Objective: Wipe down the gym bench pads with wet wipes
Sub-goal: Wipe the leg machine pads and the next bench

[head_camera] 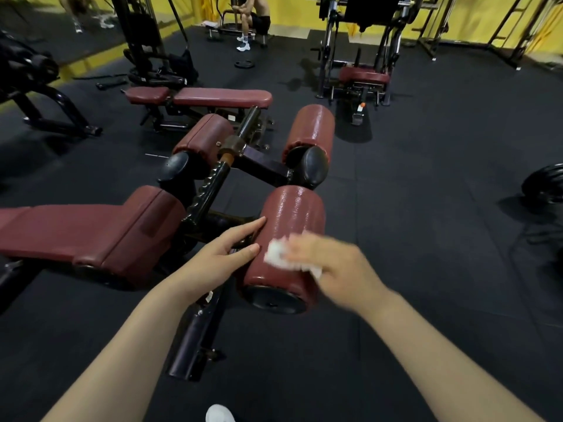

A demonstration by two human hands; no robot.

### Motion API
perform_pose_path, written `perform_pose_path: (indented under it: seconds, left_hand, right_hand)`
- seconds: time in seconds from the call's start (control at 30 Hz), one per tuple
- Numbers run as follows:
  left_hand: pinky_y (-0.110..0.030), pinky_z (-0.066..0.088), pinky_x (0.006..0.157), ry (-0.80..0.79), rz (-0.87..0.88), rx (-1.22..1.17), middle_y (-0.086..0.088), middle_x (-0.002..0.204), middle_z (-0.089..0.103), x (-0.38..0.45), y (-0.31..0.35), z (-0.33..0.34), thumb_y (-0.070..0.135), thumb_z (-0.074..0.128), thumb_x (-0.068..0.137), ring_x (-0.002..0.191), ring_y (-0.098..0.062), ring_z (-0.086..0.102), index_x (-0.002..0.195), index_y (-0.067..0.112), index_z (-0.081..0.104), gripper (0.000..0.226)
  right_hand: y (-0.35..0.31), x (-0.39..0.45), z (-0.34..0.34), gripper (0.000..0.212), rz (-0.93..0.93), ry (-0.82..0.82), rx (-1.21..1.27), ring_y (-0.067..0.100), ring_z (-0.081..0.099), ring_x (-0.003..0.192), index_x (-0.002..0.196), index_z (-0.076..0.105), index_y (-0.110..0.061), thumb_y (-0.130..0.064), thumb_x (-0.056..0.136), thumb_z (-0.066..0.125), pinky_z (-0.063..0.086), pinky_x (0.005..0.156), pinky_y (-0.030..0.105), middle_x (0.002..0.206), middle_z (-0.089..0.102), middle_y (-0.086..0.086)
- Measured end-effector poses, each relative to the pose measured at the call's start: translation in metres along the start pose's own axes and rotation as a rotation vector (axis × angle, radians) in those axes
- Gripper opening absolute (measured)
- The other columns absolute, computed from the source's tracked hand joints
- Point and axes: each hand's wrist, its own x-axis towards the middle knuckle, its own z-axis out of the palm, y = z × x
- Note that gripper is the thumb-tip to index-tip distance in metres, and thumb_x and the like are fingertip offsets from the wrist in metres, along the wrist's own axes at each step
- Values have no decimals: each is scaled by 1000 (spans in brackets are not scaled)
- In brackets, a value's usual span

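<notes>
A dark-red roller pad (289, 220) sits at the near right end of the bench frame, its surface shiny. My right hand (335, 263), blurred by motion, holds a white wet wipe (275, 254) against the roller's top. My left hand (219, 254) lies with straight fingers against the roller's left side. The bench's long red seat pad (82, 233) stretches to the left. Two more red rollers, one on the far left (207, 135) and one on the far right (310, 129), sit further along the frame.
A second red flat bench (213, 97) stands behind, and a machine with a red seat (364, 76) at the back right. A person sits at the far wall (254, 19). A black weight plate (545, 184) lies at the right edge. The floor is black rubber.
</notes>
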Motion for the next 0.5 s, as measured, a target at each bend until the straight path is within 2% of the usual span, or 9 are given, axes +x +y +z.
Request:
perform_pose_path:
  seconds: [0.07, 0.1, 0.13, 0.2, 0.27, 0.37, 0.43, 0.5]
  left_hand:
    - [-14, 49, 92, -7, -11, -54, 20, 139, 55, -1, 1, 1, 16, 55, 100, 119, 3, 58, 141, 40, 50, 48]
    - [-13, 48, 93, -1, -21, -74, 19, 139, 56, -1, 0, 2, 14, 53, 101, 120, 5, 57, 141, 37, 50, 47]
    - [-16, 46, 99, 10, -32, -88, 18, 139, 56, -1, -3, 3, 15, 54, 101, 123, 5, 55, 142, 35, 51, 45]
    - [-26, 38, 111, 42, -51, -97, 18, 139, 57, -1, -9, 3, 32, 58, 97, 129, 3, 51, 141, 36, 53, 44]
    - [-27, 36, 111, 60, -73, -69, 23, 135, 59, -2, -11, 5, 54, 61, 90, 127, 6, 51, 140, 37, 53, 54]
    - [-21, 37, 109, 84, -101, -5, 35, 123, 60, -2, -12, 9, 67, 63, 77, 117, 16, 52, 137, 40, 54, 66]
    - [-19, 38, 107, 77, -115, -8, 36, 122, 61, -1, -13, 10, 67, 65, 74, 116, 16, 53, 135, 41, 55, 67]
    - [-10, 41, 99, 66, -132, -33, 39, 117, 61, -1, -14, 9, 56, 62, 76, 113, 18, 53, 131, 43, 55, 57]
  right_hand:
    - [32, 30, -4, 44, 162, 136, -51, 5, 56, 122, 120, 67, -12, 14, 86, 55, 38, 113, 33, 127, 61, -10]
    - [46, 41, -4, 45, 263, 176, -41, 5, 54, 124, 120, 67, -13, 15, 88, 53, 36, 114, 33, 128, 59, -12]
    - [56, 49, -2, 45, 343, 210, -30, 8, 53, 127, 120, 69, -14, 14, 89, 51, 35, 115, 33, 129, 59, -10]
    - [54, 55, 6, 44, 409, 254, -4, 12, 52, 129, 119, 70, -15, 11, 90, 48, 34, 115, 28, 130, 60, -6]
    - [29, 44, 13, 47, 347, 223, 3, 9, 53, 129, 120, 70, -15, 10, 86, 48, 36, 114, 29, 131, 61, -5]
    - [-17, -4, 18, 47, 102, 111, 66, 7, 57, 124, 115, 71, -8, 18, 80, 54, 40, 112, 33, 126, 65, 0]
    - [-27, -22, 13, 43, -29, 40, 79, 14, 61, 121, 109, 74, -6, 20, 80, 57, 43, 109, 37, 123, 68, 5]
    - [-6, -3, 5, 43, -69, -9, -17, 17, 63, 118, 111, 73, -9, 16, 81, 57, 44, 108, 36, 123, 68, 4]
